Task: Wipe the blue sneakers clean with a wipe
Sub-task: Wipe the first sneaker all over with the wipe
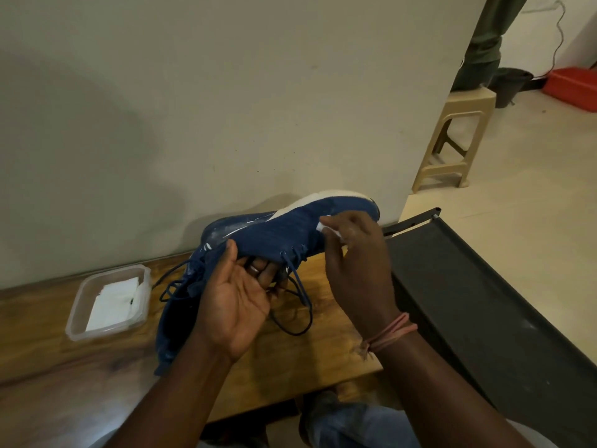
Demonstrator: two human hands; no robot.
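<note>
The left hand [240,302] held one blue sneaker [284,234] up above the wooden worktop [48,350], thumb on the knit side and fingers curled into the laced opening, sole turned toward the wall. The right hand [352,253] pinched a small folded wipe [328,231] against the upper near the toe. A second blue shoe [176,318] lay on the worktop below, beside a clear tub [76,313] of spare wipes. The left grip looked light, so hard rubbing might twist the shoe loose, and its dangling laces [298,305] could snag.
</note>
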